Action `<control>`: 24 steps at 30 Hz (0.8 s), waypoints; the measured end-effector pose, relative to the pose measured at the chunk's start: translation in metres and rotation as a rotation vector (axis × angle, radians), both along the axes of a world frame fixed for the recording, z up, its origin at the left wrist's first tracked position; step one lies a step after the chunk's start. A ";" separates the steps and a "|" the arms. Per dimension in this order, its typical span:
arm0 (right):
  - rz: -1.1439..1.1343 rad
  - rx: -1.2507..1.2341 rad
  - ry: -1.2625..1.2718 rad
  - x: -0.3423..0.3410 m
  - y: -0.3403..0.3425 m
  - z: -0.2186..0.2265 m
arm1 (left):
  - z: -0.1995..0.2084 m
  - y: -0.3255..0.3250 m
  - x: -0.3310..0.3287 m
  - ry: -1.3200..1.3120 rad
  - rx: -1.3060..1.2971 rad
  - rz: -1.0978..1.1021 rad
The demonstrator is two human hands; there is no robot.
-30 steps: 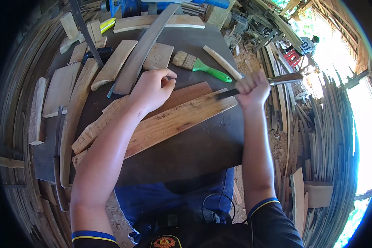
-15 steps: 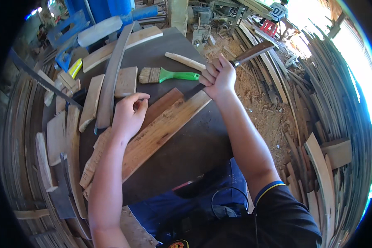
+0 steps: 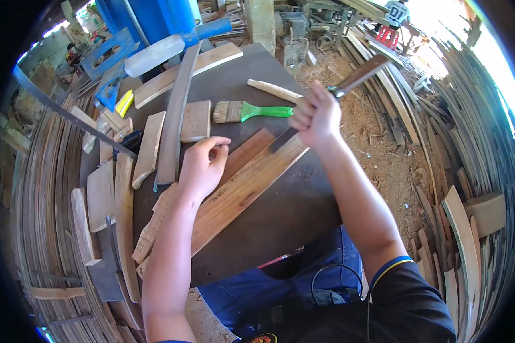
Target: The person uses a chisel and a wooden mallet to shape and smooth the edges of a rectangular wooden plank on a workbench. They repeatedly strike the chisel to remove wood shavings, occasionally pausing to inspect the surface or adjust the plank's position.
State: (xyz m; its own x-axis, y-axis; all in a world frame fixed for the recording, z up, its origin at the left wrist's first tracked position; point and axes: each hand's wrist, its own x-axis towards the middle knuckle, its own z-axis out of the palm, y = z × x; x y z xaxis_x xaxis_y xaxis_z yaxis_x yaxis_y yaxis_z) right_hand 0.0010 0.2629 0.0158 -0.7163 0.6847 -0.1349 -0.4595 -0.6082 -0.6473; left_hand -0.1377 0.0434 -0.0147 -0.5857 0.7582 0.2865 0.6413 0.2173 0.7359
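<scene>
My right hand (image 3: pixel 319 117) is wrapped round a chisel-like tool with a wooden handle (image 3: pixel 363 75), which sticks up to the far right. Its dark flat blade (image 3: pixel 283 139) slants down to a long light-brown board (image 3: pixel 240 197) lying diagonally on the table. Beside that board lies a reddish-brown wood strip (image 3: pixel 252 151). My left hand (image 3: pixel 203 168) is over the strip's near part, fingers curled and thumb close to the forefinger; anything inside them is hidden. A wide paintbrush with a green handle (image 3: pixel 263 111) lies just beyond both hands.
Wood blocks and strips cover the left of the dark table (image 3: pixel 269 228), with a small wood block (image 3: pixel 196 121) near the brush. A saw blade (image 3: pixel 68 114) stretches across the far left. Lumber stacks (image 3: pixel 475 131) stand at right. A person (image 3: pixel 396 14) sits far off, at a red stool.
The whole view has shifted, so everything appears a little further right and lower. Both hands and the tool keep about the same place over the boards.
</scene>
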 end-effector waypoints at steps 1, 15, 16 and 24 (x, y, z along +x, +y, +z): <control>-0.014 0.007 0.008 0.001 0.006 -0.004 | -0.001 -0.002 0.001 0.016 0.011 -0.001; -0.064 0.051 0.015 0.002 -0.003 0.000 | -0.002 -0.012 0.001 -0.037 0.024 0.024; -0.103 0.041 -0.018 0.004 0.003 0.001 | -0.003 -0.006 -0.001 0.003 0.013 0.018; 0.326 0.075 0.177 -0.026 -0.059 -0.003 | -0.006 -0.011 -0.007 0.065 0.023 0.023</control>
State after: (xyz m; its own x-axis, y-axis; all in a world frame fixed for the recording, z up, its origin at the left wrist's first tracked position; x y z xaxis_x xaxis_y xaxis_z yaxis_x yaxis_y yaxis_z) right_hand -0.0247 0.2042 0.0125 -0.9060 0.4199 0.0527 -0.3583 -0.6949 -0.6235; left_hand -0.1447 0.0326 -0.0204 -0.5828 0.7371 0.3420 0.6827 0.2159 0.6981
